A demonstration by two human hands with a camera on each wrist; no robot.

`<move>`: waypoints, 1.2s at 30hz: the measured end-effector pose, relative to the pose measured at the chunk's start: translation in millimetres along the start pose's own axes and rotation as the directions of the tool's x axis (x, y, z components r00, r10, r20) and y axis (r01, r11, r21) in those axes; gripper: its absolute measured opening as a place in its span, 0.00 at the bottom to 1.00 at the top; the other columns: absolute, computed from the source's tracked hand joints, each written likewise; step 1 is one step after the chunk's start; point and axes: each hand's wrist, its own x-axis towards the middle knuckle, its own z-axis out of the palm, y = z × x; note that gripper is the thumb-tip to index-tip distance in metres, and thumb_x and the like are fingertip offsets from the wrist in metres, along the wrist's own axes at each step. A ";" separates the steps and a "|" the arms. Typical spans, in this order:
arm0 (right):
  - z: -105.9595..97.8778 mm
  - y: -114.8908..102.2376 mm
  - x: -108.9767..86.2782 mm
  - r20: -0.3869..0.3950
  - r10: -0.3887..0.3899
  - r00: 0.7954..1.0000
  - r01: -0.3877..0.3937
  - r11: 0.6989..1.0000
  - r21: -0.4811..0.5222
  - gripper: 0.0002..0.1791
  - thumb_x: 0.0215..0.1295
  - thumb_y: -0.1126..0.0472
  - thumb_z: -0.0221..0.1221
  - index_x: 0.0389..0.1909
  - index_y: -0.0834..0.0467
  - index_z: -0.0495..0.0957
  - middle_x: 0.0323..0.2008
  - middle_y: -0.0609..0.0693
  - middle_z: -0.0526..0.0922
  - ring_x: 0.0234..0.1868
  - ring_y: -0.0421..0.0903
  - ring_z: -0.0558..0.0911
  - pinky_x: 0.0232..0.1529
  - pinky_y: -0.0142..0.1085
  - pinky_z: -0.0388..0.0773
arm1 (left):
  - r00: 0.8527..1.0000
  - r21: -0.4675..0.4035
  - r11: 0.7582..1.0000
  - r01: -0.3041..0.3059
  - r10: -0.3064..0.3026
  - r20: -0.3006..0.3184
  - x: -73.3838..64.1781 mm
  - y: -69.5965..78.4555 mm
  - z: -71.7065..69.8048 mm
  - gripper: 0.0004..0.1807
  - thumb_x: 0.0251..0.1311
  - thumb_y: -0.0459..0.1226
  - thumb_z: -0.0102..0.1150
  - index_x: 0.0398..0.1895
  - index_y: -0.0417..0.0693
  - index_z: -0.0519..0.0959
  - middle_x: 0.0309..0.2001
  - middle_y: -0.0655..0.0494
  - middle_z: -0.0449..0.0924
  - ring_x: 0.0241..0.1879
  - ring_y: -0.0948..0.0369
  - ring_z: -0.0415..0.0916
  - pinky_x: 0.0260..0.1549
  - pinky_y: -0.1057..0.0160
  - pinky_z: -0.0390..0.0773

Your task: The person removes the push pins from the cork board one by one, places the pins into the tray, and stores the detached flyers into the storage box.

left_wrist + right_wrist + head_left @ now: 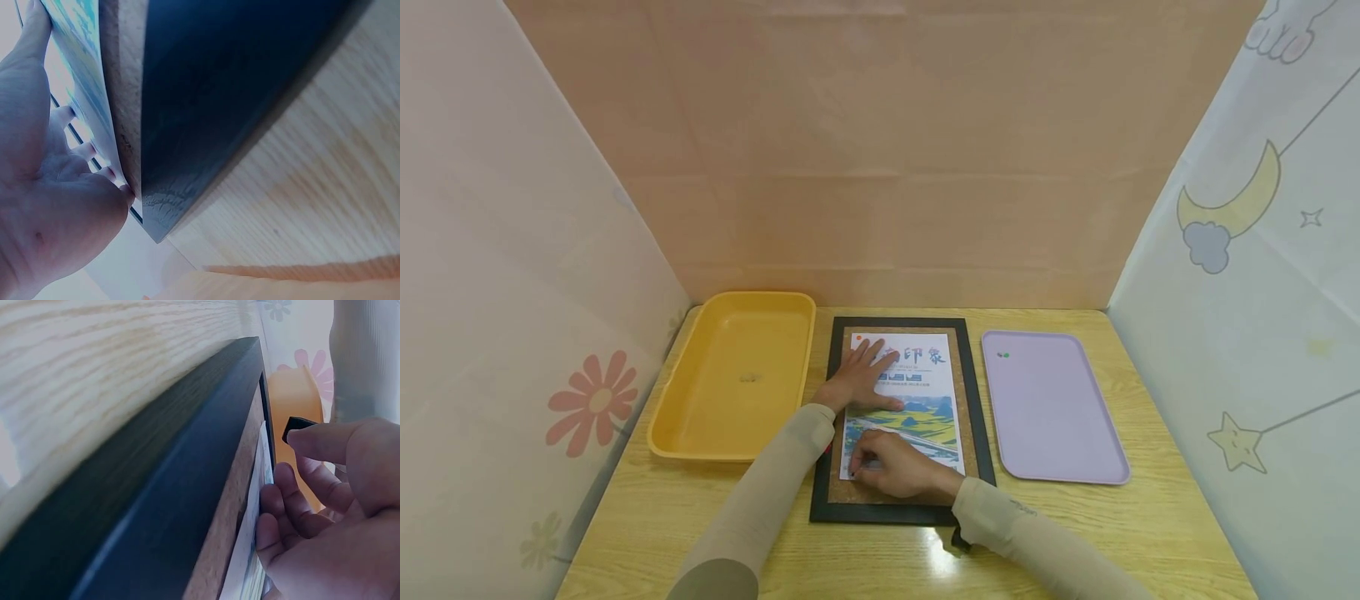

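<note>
Head view: the left hand (859, 379) lies flat, fingers spread, on the poster (902, 400) inside the black frame (972, 400) — between the yellow tray (733, 375) and lilac tray (1052, 408). Right wrist view: the right hand (331, 512) pinches a small black piece (297, 425) at the poster's lower edge.

Table (1150, 533): pale wood grain w/ glossy sheen. Frame (973, 400): black, smooth, semi-matt rim; inside, rough brown cork-like backing. Poster (917, 408): thin printed paper, slight gloss. Left tray (730, 417): yellow plastic, glossy. Right tray (1052, 417): lilac plastic, matt, smooth. Walls: printed cloth-like sheets.
</note>
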 end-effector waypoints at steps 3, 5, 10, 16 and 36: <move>-2.4 -1.7 -2.8 0.012 0.022 1.000 -0.023 1.000 0.012 0.04 0.79 0.64 0.67 0.44 0.51 0.88 0.44 0.45 0.90 0.48 0.32 0.83 0.58 0.31 0.85 | 1.000 -0.008 1.000 -0.004 0.004 -0.006 0.2 -1.0 0.5 0.65 0.61 0.69 0.76 0.95 0.65 0.52 0.96 0.51 0.34 0.96 0.43 0.27 0.92 0.32 0.32; -4.1 -2.6 -4.9 0.019 0.023 1.000 -0.023 1.000 0.015 0.04 0.79 0.64 0.67 0.44 0.51 0.88 0.44 0.45 0.90 0.48 0.31 0.82 0.59 0.32 0.85 | 1.000 -0.009 1.000 -0.010 0.010 -0.011 0.0 -1.6 0.7 0.65 0.62 0.69 0.76 0.95 0.64 0.52 0.96 0.51 0.34 0.96 0.43 0.27 0.92 0.31 0.32; -7.7 -2.0 -9.2 0.033 0.002 0.999 -0.003 1.000 0.027 0.05 0.79 0.65 0.66 0.44 0.51 0.88 0.44 0.44 0.90 0.49 0.30 0.83 0.60 0.32 0.86 | 1.000 -0.004 1.000 -0.011 0.011 -0.007 -0.3 -1.5 0.3 0.66 0.61 0.70 0.76 0.95 0.65 0.51 0.96 0.51 0.34 0.96 0.42 0.28 0.92 0.31 0.33; -14.1 -0.4 -15.1 0.036 -0.005 0.999 0.002 0.998 0.067 0.05 0.78 0.65 0.67 0.45 0.51 0.88 0.45 0.43 0.90 0.50 0.33 0.84 0.61 0.34 0.87 | 1.000 -0.012 1.000 -0.008 0.008 -0.003 0.3 -1.2 -0.3 0.65 0.61 0.71 0.75 0.95 0.64 0.51 0.96 0.51 0.34 0.96 0.42 0.28 0.92 0.31 0.33; -63.4 16.4 -53.0 0.016 0.066 0.998 -0.068 0.990 0.124 0.04 0.80 0.64 0.66 0.43 0.51 0.87 0.44 0.45 0.89 0.44 0.34 0.83 0.49 0.33 0.84 | 1.000 0.012 1.000 0.015 -0.015 0.006 1.0 2.0 -0.9 0.65 0.61 0.69 0.77 0.95 0.64 0.52 0.96 0.51 0.35 0.96 0.42 0.29 0.93 0.31 0.34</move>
